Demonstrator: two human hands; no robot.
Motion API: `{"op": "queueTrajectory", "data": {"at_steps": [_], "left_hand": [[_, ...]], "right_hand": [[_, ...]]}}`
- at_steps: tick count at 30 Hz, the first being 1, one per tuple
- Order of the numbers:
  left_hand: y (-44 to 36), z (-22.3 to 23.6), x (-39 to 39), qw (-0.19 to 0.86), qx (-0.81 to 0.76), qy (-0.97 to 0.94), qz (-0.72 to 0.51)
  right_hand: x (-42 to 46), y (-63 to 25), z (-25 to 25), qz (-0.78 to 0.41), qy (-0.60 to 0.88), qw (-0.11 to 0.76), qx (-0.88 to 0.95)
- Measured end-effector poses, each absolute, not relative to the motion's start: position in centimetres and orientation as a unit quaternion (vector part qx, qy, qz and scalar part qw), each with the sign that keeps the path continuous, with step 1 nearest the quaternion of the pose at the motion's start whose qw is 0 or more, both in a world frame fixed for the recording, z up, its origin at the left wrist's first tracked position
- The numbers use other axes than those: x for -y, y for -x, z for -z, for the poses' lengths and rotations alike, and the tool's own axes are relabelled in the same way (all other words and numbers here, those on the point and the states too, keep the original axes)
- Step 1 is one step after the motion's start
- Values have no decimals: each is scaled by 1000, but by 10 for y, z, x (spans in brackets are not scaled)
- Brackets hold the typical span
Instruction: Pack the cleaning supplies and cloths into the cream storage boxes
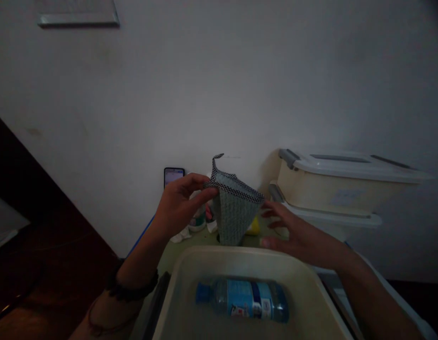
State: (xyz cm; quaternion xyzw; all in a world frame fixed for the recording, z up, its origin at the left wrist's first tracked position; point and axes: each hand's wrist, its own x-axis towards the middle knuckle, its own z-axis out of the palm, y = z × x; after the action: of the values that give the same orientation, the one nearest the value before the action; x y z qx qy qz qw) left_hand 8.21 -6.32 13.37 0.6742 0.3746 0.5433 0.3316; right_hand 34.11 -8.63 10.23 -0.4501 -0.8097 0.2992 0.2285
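A grey-green woven cloth pouch [238,215] with a black-and-white checked rim and a small loop hangs upright above the far edge of a cream plastic bin. My left hand [183,198] is closed on the pouch's left rim, thumb in front and fingers behind. At its right corner, my right hand [293,231] is open, fingers and thumb apart, the fingertips close to the rim; whether they touch it I cannot tell. Below, a clear bottle [243,298] with a blue cap and blue label lies on its side in the bin [236,255].
Two lidded storage boxes [325,189] are stacked at the right against the white wall. A phone [174,175] leans on the wall at the left. Behind the pouch, a white bottle [197,222] and a yellow item [253,227] stand on a greenish surface [178,251].
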Motion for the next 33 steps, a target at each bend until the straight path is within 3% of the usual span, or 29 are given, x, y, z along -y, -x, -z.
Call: {"op": "queueTrajectory", "data": {"at_steps": [3, 8, 11, 16, 22, 28, 33], "left_hand": [[-87, -138, 76, 340, -355, -672, -554], [-86, -140, 88, 270, -397, -693, -538], [-82, -139, 89, 290, -375, -706, -526], [-79, -137, 84, 400, -298, -744, -445], [-81, -134, 75, 377, -319, -807, -324], [-85, -133, 78, 488, -275, -718, -413], [-86, -135, 79, 491, -293, -690, -444]], "right_hand": [[89, -332, -104, -312, 431, 230, 815], [98, -317, -118, -346, 348, 240, 838], [100, -314, -123, -338, 351, 257, 834], [99, -317, -119, -376, 361, 394, 757], [97, -320, -118, -419, 399, 500, 645], [97, -322, -121, -449, 416, 506, 607], [97, -319, -120, -511, 334, 483, 628]]}}
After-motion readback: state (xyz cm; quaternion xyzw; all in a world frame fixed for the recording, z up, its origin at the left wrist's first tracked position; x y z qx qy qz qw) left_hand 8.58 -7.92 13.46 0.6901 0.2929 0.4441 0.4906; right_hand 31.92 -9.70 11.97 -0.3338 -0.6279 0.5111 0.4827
